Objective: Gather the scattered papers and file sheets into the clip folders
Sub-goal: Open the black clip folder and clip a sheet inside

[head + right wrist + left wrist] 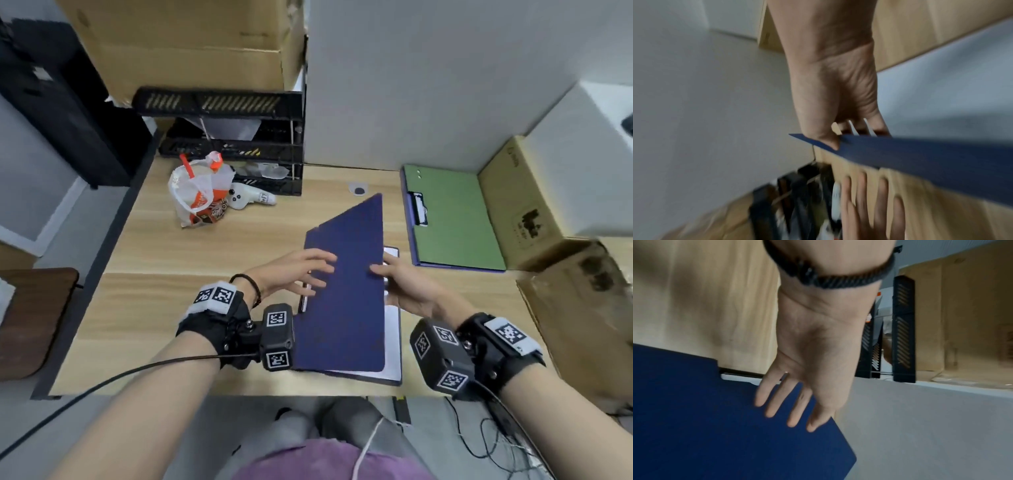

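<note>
Both hands (pixel 356 274) hold blue cover (pixel 346 301) (thumb pinch: wrist-only).

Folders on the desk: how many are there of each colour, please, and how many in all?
Blue folder, cover half lifted, held by the left hand and the right hand: 1
Green folder, lying open at the right of the desk: 1
Total: 2
</note>
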Demonstrator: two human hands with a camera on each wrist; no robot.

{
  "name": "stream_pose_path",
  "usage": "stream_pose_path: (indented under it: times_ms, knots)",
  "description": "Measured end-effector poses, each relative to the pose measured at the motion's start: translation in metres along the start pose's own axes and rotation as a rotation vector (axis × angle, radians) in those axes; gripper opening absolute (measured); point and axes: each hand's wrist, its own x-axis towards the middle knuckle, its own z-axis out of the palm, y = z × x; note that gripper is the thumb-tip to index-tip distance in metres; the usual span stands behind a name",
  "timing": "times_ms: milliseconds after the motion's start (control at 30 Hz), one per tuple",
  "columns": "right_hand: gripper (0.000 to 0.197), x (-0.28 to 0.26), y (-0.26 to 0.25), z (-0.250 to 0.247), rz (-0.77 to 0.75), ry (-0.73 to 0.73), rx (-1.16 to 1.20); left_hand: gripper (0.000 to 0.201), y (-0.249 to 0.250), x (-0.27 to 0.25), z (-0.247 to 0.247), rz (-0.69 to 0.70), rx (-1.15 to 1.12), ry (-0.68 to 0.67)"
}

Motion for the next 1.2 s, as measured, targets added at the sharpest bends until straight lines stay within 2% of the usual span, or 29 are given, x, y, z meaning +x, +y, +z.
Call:
stream_pose_path:
  times_ms: [100,167,300,367,467,600,700,767,867,967,1033,1133,1200]
  knots:
    - [0.046,0.000,0.038,-0.047,0.092,0.351,-0.066,0.024,-0.033,0.022,0.000,-0.077,-0.009,0.234]
    - [0.042,-0.001,0.061,-0.065,0.171,0.437,-0.029,0.023,-0.058,0.027,-0.002,-0.160,-0.052,0.359]
    - [0.024,0.006,0.094,-0.070,0.294,0.419,0.041,0.024,-0.089,0.018,0.012,-0.350,-0.132,0.373]
    - [0.023,0.009,0.105,-0.063,0.319,0.369,-0.001,0.014,-0.098,0.018,0.020,-0.391,-0.158,0.389]
    - [0.023,0.010,0.117,-0.056,0.274,0.370,-0.031,0.010,-0.109,0.020,0.028,-0.423,-0.164,0.439]
    - [0.029,0.014,0.116,-0.057,0.251,0.387,-0.035,0.012,-0.114,0.022,0.038,-0.473,-0.228,0.376]
    - [0.032,0.013,0.117,-0.058,0.252,0.413,-0.004,0.020,-0.118,0.019,0.042,-0.431,-0.297,0.321]
    - [0.036,0.013,0.117,-0.054,0.255,0.398,-0.006,0.008,-0.117,0.014,0.041,-0.358,-0.299,0.258]
    - [0.036,0.011,0.113,-0.044,0.252,0.397,-0.007,0.032,-0.111,0.009,0.038,-0.236,-0.274,0.185]
    - [0.035,0.013,0.109,-0.034,0.213,0.406,0.014,0.037,-0.103,0.006,0.030,-0.109,-0.192,0.244]
    - [0.031,0.016,0.108,-0.029,0.211,0.368,0.017,0.038,-0.099,0.001,0.023,-0.043,-0.233,0.280]
    - [0.013,0.018,0.107,-0.024,0.184,0.332,0.052,0.029,-0.094,-0.006,0.013,0.037,-0.333,0.357]
    - [0.016,0.017,0.105,-0.024,0.178,0.278,0.074,0.022,-0.088,-0.009,0.009,0.088,-0.375,0.398]
